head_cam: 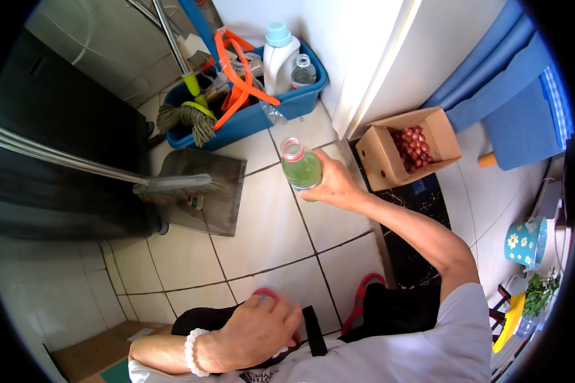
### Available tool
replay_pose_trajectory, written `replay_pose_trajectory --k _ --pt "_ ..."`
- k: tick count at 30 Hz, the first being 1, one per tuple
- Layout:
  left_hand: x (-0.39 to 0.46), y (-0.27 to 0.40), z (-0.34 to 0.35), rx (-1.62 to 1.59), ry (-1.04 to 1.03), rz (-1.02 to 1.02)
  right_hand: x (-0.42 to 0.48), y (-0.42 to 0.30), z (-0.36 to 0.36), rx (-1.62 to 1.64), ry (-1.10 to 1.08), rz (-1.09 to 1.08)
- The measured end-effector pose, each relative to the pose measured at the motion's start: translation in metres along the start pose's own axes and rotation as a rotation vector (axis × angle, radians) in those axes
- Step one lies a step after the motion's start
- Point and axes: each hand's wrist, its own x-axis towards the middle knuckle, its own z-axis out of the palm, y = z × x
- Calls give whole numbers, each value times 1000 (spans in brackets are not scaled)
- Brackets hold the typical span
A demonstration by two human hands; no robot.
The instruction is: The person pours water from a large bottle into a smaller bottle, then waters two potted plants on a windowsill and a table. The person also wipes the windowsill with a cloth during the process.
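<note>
My right hand [338, 184] is wrapped around a clear plastic bottle [301, 167] of green liquid. The bottle has no cap on its mouth and is held out in front of me above the tiled floor. Close to my body, my left hand [261, 330] hangs over my leg with its fingers loosely apart and nothing visible in them; its palm is hidden. Beyond the bottle is a blue plastic tub [249, 122]. It holds a white detergent jug [280, 60] with a light-blue cap, an uncapped clear bottle [304, 74] and orange plastic strips [242, 86].
A string mop [191, 117] leans in the tub. Left of me, a broom [177, 184] rests over a grey dustpan [215, 206], beside a black cabinet [67, 143]. A cardboard box [383, 163] of red onions [414, 148] stands at the doorway, near a dark stone threshold [414, 253].
</note>
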Motion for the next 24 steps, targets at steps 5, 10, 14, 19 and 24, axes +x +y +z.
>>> replay_pose_trajectory --k 5,10,14,19,24 --pt "0 1 0 -7 -16 4 1 4 -1 9 -3 -15" --pt "2 0 1 -1 -26 21 -1 8 1 18 -5 -31" --pt "3 -2 3 -14 -5 25 -2 4 -1 -29 -5 -3" --pt "4 -3 -2 -26 -14 9 1 4 -2 12 -33 29" --pt "2 -8 -1 -26 -2 5 1 6 -2 8 -49 43"
